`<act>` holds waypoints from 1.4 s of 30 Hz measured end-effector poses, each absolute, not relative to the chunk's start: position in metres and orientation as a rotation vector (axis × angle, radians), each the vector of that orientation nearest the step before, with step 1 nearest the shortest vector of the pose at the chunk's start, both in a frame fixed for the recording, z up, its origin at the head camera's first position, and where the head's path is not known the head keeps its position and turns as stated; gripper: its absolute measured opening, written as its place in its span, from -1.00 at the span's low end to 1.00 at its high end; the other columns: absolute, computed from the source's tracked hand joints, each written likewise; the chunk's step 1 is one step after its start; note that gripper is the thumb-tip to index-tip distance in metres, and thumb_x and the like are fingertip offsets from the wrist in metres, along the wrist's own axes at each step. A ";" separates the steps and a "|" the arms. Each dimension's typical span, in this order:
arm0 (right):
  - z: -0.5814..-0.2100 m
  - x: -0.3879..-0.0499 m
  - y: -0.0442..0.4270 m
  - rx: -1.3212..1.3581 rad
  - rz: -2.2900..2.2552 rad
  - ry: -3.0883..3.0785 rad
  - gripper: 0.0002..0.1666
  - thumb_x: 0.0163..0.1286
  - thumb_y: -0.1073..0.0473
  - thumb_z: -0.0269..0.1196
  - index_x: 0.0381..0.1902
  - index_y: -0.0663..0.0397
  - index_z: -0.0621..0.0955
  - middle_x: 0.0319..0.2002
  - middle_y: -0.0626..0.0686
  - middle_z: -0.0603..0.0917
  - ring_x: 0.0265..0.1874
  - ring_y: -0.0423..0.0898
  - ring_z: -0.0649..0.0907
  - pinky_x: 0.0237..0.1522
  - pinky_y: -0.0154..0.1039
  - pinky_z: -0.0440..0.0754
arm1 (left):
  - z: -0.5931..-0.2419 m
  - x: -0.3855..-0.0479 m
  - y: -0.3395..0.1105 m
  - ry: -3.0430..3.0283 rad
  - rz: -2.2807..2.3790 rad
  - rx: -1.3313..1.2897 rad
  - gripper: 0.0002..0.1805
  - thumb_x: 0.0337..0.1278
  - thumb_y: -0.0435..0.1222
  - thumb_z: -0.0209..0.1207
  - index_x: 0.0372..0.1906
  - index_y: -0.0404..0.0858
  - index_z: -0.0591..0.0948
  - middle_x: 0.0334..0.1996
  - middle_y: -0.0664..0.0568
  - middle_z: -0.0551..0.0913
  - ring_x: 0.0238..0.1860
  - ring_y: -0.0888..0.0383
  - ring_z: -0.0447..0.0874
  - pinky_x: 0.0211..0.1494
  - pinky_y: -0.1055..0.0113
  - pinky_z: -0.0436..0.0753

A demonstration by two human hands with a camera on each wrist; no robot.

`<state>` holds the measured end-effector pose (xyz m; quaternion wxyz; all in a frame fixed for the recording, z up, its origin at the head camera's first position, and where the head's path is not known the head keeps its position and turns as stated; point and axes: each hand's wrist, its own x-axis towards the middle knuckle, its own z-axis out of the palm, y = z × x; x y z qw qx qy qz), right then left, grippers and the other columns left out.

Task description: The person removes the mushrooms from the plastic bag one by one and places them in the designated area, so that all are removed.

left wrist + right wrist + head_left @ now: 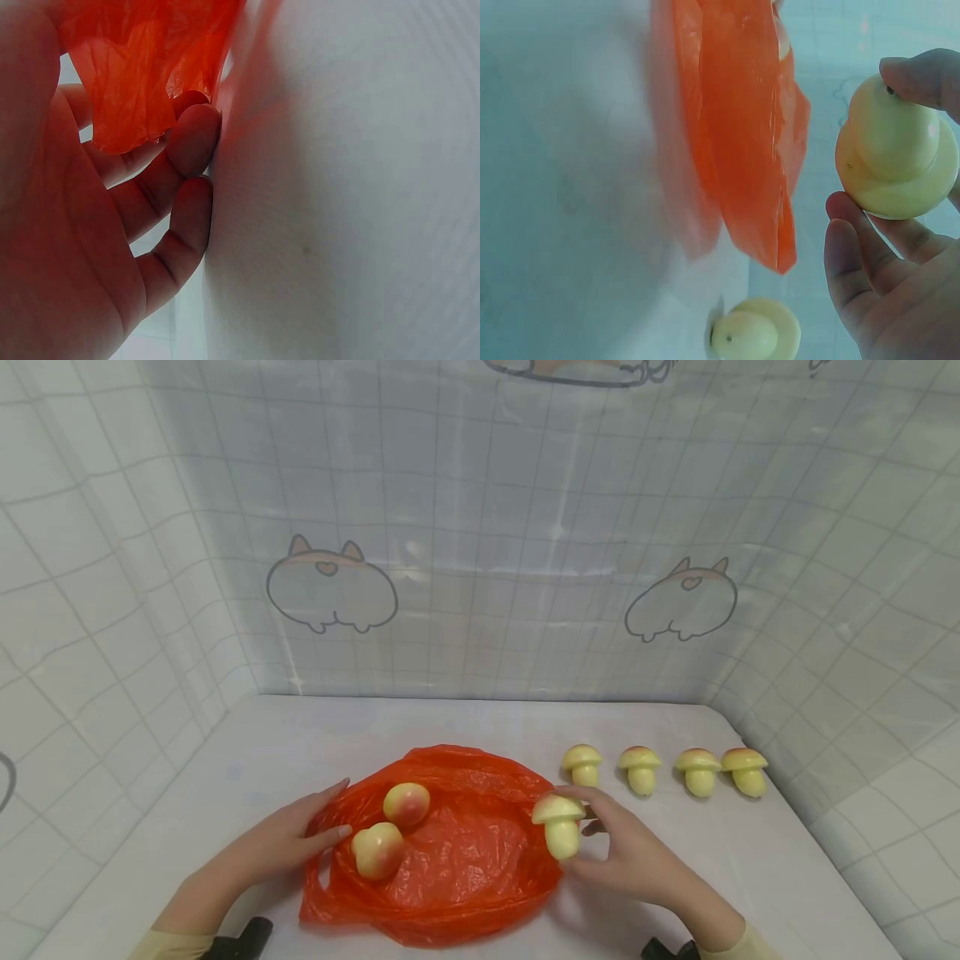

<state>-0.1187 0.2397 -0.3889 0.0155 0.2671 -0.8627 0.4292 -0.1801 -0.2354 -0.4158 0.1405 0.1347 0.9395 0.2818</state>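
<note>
The right hand (628,857) pinches a pale-yellow, glossy mushroom-shaped piece (561,828) near the right rim of the translucent red plastic bag (476,864); should the left hand (279,843), fingers curled on the bag's left rim, slacken, the film may fold inward and snag the piece.

Head view: both sleeves (176,945) and black straps (253,937) run off the bottom edge. Drawing (581,370) at top cut off. Leftmost mushroom of the row (582,758): stem foot hidden by right hand (633,852). Held mushroom (561,827) covers some fingertips. Two round pieces (378,852) in red bag (442,933): undersides unseen; stem on the upper, cannot tell. Left wrist view: bag leaves by top edge, partly covers left hand's (67,247) fingers. Right wrist view: table mushroom (744,335) clipped at bottom.
</note>
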 end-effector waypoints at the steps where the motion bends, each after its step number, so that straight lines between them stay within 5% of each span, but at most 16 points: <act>1: -0.390 -0.118 0.242 0.831 1.338 -2.672 -0.08 0.14 0.19 0.51 0.39 -0.33 0.34 0.27 -0.25 0.46 0.05 -0.19 0.57 -0.05 -0.15 0.64 | -0.416 -0.180 -0.236 2.716 0.812 0.394 -0.04 0.16 0.26 0.18 0.53 -0.17 0.22 0.36 -0.17 0.40 0.35 -0.26 0.31 0.21 -0.29 0.43; 42: -0.434 -0.121 0.321 0.615 1.541 -2.618 -0.10 0.11 0.18 0.54 0.36 -0.09 0.34 0.24 -0.01 0.52 0.04 -0.09 0.62 -0.01 -0.16 0.64 | -0.417 -0.181 -0.236 2.704 0.801 0.374 -0.02 0.14 0.27 0.18 0.54 -0.15 0.21 0.36 -0.17 0.39 0.35 -0.27 0.30 0.21 -0.29 0.44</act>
